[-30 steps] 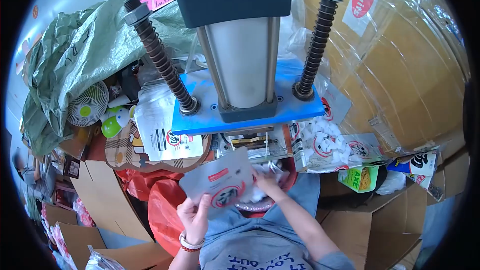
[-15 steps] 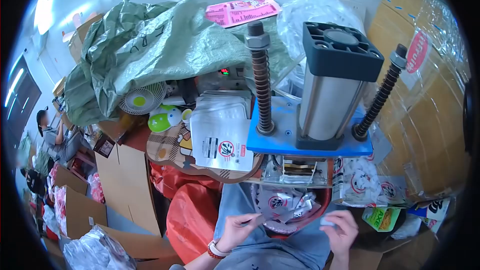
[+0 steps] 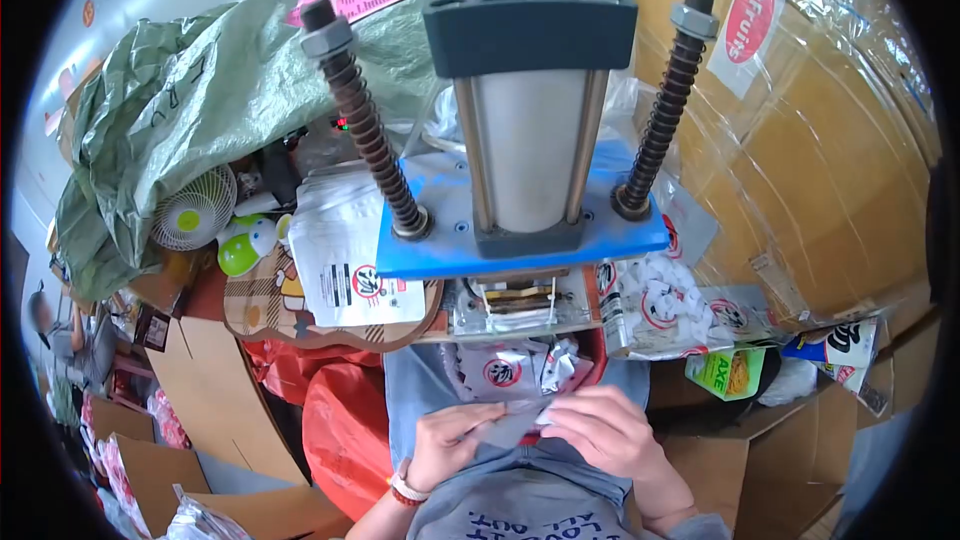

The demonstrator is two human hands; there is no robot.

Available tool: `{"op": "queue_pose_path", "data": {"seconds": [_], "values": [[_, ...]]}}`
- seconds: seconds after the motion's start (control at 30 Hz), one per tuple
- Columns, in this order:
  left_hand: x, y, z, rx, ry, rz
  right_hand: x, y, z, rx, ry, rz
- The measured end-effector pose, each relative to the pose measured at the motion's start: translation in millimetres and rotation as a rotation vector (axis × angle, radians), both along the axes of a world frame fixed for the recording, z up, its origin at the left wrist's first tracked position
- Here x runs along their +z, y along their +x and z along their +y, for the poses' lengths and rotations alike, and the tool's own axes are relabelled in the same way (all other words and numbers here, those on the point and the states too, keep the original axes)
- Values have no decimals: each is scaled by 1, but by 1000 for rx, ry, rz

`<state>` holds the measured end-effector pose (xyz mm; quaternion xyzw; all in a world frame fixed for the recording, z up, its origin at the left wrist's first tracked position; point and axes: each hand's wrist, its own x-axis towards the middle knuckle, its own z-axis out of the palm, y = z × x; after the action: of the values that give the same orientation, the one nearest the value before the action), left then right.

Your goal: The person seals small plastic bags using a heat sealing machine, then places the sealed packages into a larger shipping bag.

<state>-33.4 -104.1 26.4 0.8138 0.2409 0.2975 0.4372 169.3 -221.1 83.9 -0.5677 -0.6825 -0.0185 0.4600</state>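
My left hand [image 3: 445, 445] and my right hand [image 3: 600, 430] meet over my lap, both pinching a flat grey pouch [image 3: 512, 424] seen edge-on between them. Just beyond the hands lies a red basin [image 3: 597, 352] heaped with white pouches [image 3: 520, 370] bearing a red circle mark. Above it stands a press machine with a blue plate [image 3: 520, 245], a metal cylinder [image 3: 528, 145] and two spring-wrapped posts [image 3: 370, 125].
A stack of empty white pouches [image 3: 350, 250] lies left of the machine on a plaid board [image 3: 265, 305]. A bag of white pellets [image 3: 655, 305] sits to the right. Cardboard boxes [image 3: 800, 140], a green sack [image 3: 190, 110], a small fan [image 3: 195, 208] and a red bag [image 3: 345, 420] crowd around.
Earlier the left hand held a pouch up while the right reached into the basin. The hands then separated, and now both are together on a flat pouch over my lap.
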Motion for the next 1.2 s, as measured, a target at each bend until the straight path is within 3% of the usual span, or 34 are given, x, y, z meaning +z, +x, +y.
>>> {"op": "queue_pose_path", "data": {"seconds": [0.1, 0.17, 0.23, 0.33, 0.43, 0.53, 0.6, 0.7, 0.77, 0.83, 0.9, 0.97, 1.0, 1.03, 1.07, 1.13, 1.17, 1.2], "values": [[5, -1, -3, 131, 193, 30, 8, 3, -15, -167, 74, -61], [11, 0, 0, 104, 278, 47, 1, 9, -8, -26, -59, -137], [17, -2, 3, 20, 415, 59, 1, 6, -6, 75, -28, -75], [25, -7, 4, -182, 194, -84, 9, 1, -7, 172, 39, 138], [-10, 5, -5, -95, 8, -6, -14, 7, 2, 22, -112, 126], [-55, 28, -6, 143, -724, 46, -22, 23, 10, -176, -195, 198], [-49, 40, 9, 185, -873, -56, -5, 35, -8, -275, -52, 309], [-24, 64, 40, 201, -1061, -206, -3, 58, -10, -547, -8, 218], [-30, 73, 54, 182, -1112, -255, -34, 80, 12, -739, -182, -83], [-39, 75, 54, 200, -1099, -253, -72, 89, 13, -740, -256, -144], [-39, 70, 54, 202, -1058, -255, -74, 83, 2, -575, -545, -6], [-38, 55, 72, 129, -686, 32, -69, 78, -8, -580, -573, 93], [-48, 44, 86, 203, -411, -100, -63, 79, -15, -565, -543, -19], [-21, 34, 99, 298, -433, -175, -59, 81, -19, -546, -511, -129], [-19, 12, 119, 562, 347, 219, -60, 82, -23, -537, -497, -111], [-20, -20, 138, 557, 613, 707, -66, 87, -28, -497, -463, -42], [-30, -32, 138, 439, 479, 740, -67, 90, -30, -466, -434, 23], [-41, -44, 132, 402, 556, 673, -64, 92, -32, -471, -458, -3]]}}
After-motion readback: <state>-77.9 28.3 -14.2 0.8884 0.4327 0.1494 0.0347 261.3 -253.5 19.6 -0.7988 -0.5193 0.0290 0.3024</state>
